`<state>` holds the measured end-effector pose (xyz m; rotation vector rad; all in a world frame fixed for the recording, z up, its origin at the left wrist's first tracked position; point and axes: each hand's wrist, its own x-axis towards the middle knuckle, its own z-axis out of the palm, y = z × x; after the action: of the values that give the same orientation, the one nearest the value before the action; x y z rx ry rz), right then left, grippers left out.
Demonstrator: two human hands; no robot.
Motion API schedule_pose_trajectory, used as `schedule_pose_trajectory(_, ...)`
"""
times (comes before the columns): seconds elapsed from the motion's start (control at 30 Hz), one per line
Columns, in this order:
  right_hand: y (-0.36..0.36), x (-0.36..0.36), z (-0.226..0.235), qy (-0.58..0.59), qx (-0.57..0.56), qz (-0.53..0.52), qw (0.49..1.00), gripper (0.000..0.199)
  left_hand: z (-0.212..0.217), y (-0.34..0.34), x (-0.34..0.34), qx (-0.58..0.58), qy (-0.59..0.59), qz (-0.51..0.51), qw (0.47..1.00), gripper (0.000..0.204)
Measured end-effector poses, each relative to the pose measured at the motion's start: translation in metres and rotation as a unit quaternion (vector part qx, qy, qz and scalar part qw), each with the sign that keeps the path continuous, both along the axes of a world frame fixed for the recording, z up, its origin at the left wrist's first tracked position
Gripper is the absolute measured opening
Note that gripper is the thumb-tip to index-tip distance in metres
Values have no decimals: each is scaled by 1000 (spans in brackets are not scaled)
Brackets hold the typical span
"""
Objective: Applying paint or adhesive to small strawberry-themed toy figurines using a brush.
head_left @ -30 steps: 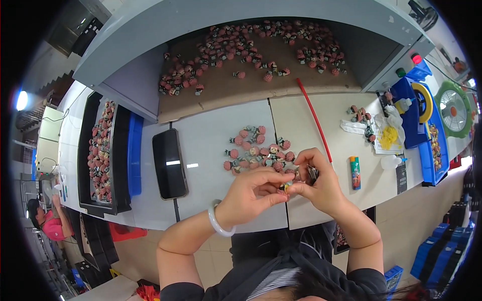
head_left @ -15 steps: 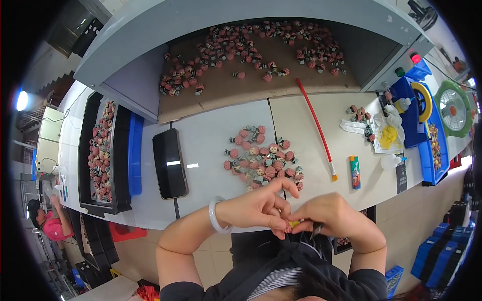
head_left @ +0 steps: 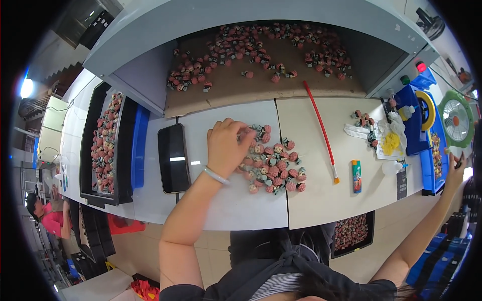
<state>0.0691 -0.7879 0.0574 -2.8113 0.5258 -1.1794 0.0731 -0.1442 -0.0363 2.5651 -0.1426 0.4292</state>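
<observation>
Small figurines with knobbly pink hair and grey-green bodies lie in a loose pile (head_left: pixel 273 170) on the white table. At the pile's upper left is my left hand (head_left: pixel 227 145), a pale bangle on its wrist. Its fingers are closed around a figurine (head_left: pixel 246 134), mostly covered by the fingertips. Far out to the right, my right hand (head_left: pixel 456 173) is raised beside a blue tray (head_left: pixel 426 170) of small pieces. Its fingers are bent around something small and dark, too small to make out.
More figurines cover a brown-lined shelf (head_left: pixel 226 104) at the back and fill a black tray (head_left: pixel 124 165) at left. A phone (head_left: pixel 173 158), a red-handled brush (head_left: pixel 321 130) and a lighter-shaped green-orange tube (head_left: pixel 356 176) lie on the table. A green fan (head_left: pixel 456 114) stands at right.
My hands, together at the table's front edge before, have parted. The left has moved up to the figurine pile, and the right has swung far right beside the blue tray.
</observation>
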Motion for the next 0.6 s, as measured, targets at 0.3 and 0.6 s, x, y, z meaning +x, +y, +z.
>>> schedule_pose_trajectory(0.3, 293, -7, 1, 92, 349, 374, 854, 36, -4, 1, -2, -56, -14, -31, 998, 17)
schedule_pose_trajectory(0.6, 425, 6, -31, 358, 489, 513, 608, 26, 20, -12, -12, -254, 46, -64, 964, 34)
